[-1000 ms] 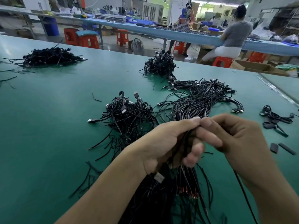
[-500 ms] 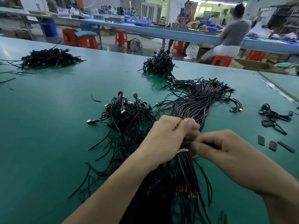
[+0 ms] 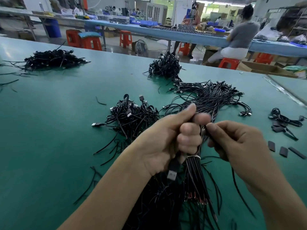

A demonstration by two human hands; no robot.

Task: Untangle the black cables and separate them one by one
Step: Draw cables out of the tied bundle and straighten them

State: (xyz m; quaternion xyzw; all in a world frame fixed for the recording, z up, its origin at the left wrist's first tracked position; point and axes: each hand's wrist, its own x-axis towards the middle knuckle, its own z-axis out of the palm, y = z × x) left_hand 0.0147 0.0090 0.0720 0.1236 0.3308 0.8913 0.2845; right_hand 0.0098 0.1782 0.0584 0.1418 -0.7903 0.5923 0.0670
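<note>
A bundle of thin black cables, tied with a pale band, is gripped in the left hand, whose fingers are curled fully round it, above the green table mat. A single black cable is pinched between thumb and forefinger of the right hand, just beside the left fingers. The bundle's far ends are fanned out on the mat beyond the hands, and a tangled heap of black cables lies to their left.

Bare forearms lead to bare left hand and right hand.
</note>
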